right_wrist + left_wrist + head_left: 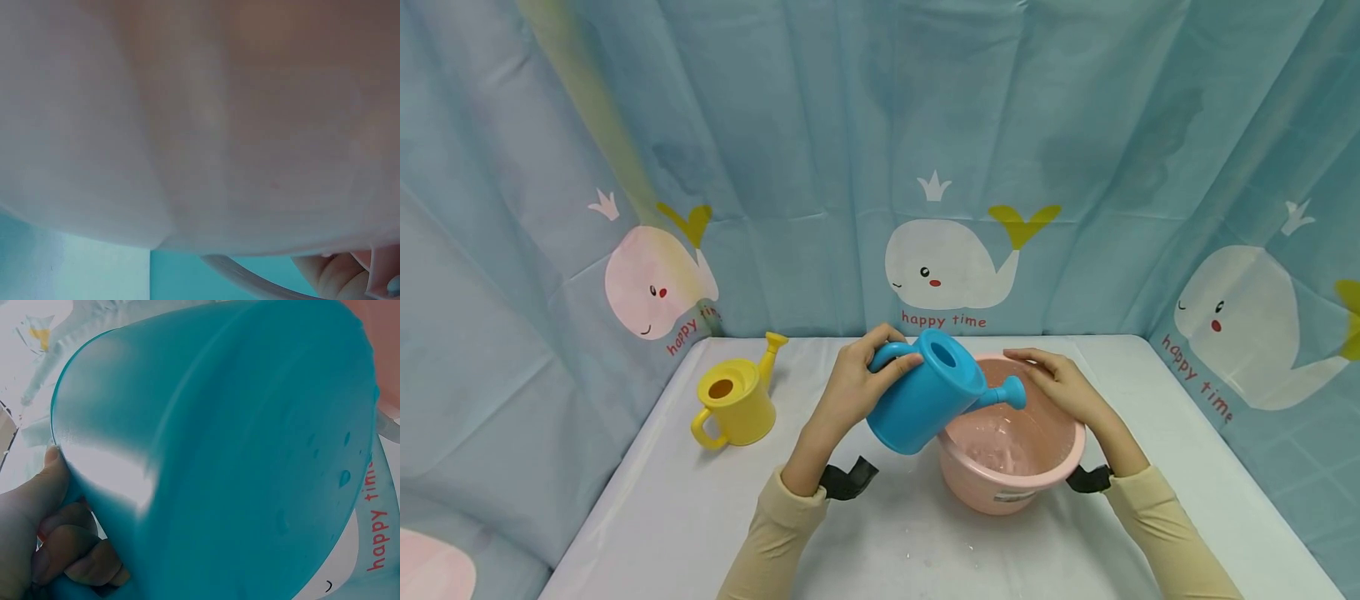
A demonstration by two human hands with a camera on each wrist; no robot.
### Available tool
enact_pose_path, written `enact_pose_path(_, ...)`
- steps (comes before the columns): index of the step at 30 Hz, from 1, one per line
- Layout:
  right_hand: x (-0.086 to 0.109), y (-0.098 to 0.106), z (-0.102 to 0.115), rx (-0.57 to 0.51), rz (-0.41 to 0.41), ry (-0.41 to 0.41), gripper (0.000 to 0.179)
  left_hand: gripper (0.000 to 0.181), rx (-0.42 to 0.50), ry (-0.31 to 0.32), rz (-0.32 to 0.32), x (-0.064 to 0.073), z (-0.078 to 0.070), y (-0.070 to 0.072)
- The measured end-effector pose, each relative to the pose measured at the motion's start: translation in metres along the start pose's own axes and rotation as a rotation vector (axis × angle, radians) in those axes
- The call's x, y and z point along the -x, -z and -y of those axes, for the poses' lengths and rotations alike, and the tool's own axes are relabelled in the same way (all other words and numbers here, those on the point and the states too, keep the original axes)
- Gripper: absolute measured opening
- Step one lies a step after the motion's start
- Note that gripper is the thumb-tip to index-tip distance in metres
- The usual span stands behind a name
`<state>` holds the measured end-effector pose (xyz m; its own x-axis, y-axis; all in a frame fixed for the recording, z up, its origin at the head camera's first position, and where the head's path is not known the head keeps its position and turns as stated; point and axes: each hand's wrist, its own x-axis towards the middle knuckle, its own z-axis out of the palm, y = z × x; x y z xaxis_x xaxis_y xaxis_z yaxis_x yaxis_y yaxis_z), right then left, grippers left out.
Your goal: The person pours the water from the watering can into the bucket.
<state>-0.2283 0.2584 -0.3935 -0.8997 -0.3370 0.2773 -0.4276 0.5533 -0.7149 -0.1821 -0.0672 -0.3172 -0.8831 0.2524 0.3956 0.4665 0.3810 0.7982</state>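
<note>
My left hand [857, 379] grips the handle of a blue watering can [921, 404]; in the left wrist view its fingers [69, 544] curl at the handle. The can tilts to the right, its spout over a pink bucket [1000, 497]. Rippled water lies in the bucket; a stream from the spout cannot be made out. Drops cling to the can [250, 425]. My right hand [1063, 383] holds the bucket's rim at the back right. In the right wrist view, the bucket's wall [200, 125] fills most of the frame, with some fingers [340, 275] at the lower right.
A yellow watering can [741, 408] stands upright on the white tabletop [662, 517], left of my left hand. Water drops dot the table in front of the bucket. A blue curtain [820, 167] with whale prints hangs behind and at both sides.
</note>
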Motion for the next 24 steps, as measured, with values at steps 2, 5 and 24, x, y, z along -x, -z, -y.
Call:
enact_pose_path(2,0.000,0.000,0.000,-0.002,0.001,0.000,0.031,0.021,0.000,-0.003,-0.001,0.000,0.000,0.000)
enact_pose_path(5,0.000,0.000,-0.001,-0.005,0.002,-0.001,0.031,0.021,-0.001,0.000,-0.002,0.000,0.000,0.000)
enact_pose_path(24,0.001,0.000,0.012,0.003,-0.002,-0.004,0.031,0.020,-0.009,0.018,0.000,0.000,-0.001,-0.001)
